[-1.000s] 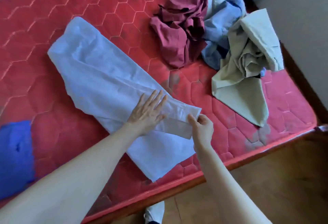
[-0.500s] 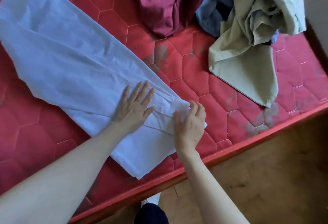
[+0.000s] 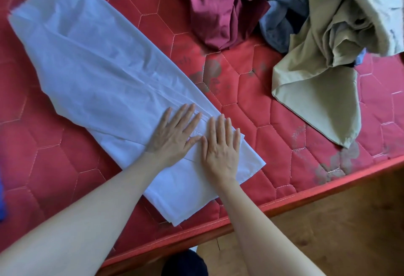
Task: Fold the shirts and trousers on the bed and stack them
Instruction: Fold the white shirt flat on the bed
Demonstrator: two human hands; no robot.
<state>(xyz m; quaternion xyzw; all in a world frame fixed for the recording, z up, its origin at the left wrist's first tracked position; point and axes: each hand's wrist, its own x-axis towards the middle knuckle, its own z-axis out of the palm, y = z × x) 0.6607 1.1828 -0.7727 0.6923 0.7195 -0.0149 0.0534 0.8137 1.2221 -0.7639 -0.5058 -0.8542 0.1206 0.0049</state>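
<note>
White garment (image 3: 91, 65) diagonal, far-left to near-right

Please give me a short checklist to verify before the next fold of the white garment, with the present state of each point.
1. Both hands flat on the white garment: ok, left hand and right hand press it side by side.
2. Garment fully on the red mattress: ok.
3. Fabric smooth: not ok, creases run beside the hands.
4. Far end free of the maroon garment and beige garment: ok, apart.
5. Shirt or trousers: cannot tell.
</note>
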